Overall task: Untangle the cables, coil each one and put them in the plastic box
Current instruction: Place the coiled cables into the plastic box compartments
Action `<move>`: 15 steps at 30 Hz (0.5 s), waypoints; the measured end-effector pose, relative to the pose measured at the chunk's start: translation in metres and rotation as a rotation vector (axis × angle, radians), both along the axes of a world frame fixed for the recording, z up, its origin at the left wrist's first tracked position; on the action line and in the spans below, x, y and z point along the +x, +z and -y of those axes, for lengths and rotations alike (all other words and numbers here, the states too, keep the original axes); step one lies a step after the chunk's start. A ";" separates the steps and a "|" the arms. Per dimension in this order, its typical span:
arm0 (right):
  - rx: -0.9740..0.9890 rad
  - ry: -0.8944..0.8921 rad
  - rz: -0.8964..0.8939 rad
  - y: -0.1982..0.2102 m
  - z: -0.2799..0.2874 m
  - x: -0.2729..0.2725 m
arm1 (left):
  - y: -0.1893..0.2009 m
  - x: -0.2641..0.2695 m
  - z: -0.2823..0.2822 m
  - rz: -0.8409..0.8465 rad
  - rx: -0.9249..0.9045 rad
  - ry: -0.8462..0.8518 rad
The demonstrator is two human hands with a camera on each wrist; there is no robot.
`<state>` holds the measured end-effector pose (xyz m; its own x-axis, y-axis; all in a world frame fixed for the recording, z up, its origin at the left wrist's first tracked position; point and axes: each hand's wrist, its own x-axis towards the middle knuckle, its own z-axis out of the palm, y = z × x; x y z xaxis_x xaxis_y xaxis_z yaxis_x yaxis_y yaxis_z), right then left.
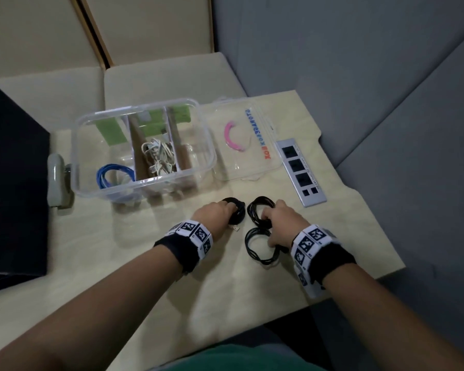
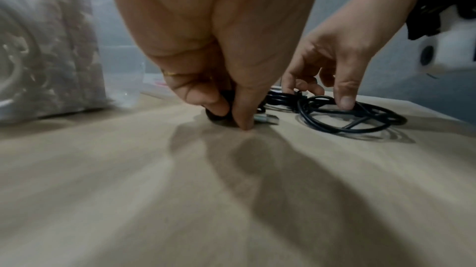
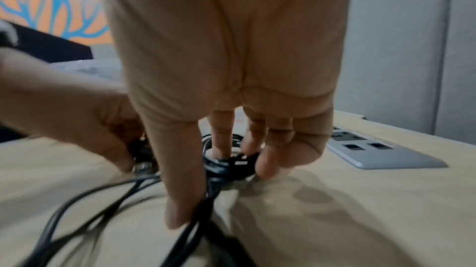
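Cables first: two black ones sit side by side on the surface (image 1: 172,277), just in front of the plastic box (image 1: 145,148). The left hand (image 1: 212,214) has its fingers curled round the tight black coil (image 1: 237,208), thumb and forefinger pinching it down against the wood, with its metal USB plug (image 1: 235,228) poking out toward the person. The right hand (image 1: 280,223) is clamped on the looser black cable (image 1: 260,231), fingers threaded through the far loop and thumb pressing the waist where the near loop splays out.

That right-hand bundle looks the weaker one. It reads as a figure of eight, not a single ring, so my call is to fold the near loop onto the far one before lifting, and keep the pinch on the crossing point so the turns don't spring apart. The left coil seems ready; I would tuck that plug in so it can't snag.

Over in the box, a blue cable (image 1: 113,175) lies in the left compartment and a white cable (image 1: 158,156) in the middle one, while the right compartment (image 1: 190,145) looks free. The lid (image 1: 241,140) lies just beside the box, out of the way. Lift each coil flat, one at a time, and lower rather than drop. The two black bundles are nearly touching, so part them cleanly first to avoid re-tangling.
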<state>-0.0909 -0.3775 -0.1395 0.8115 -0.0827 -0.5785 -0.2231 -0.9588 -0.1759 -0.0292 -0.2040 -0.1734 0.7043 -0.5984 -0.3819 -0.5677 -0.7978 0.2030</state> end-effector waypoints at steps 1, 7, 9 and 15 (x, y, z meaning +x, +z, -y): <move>-0.022 0.025 0.038 -0.003 -0.002 0.000 | 0.000 0.001 -0.001 0.005 0.010 -0.018; -0.064 0.121 0.165 -0.010 -0.009 0.006 | 0.053 0.007 -0.006 0.053 -0.288 0.117; -0.096 0.138 0.140 -0.010 -0.010 0.011 | 0.083 0.009 -0.013 0.075 -0.487 0.202; 0.145 -0.087 0.189 0.011 -0.002 0.028 | 0.136 0.037 -0.037 0.200 -0.847 0.658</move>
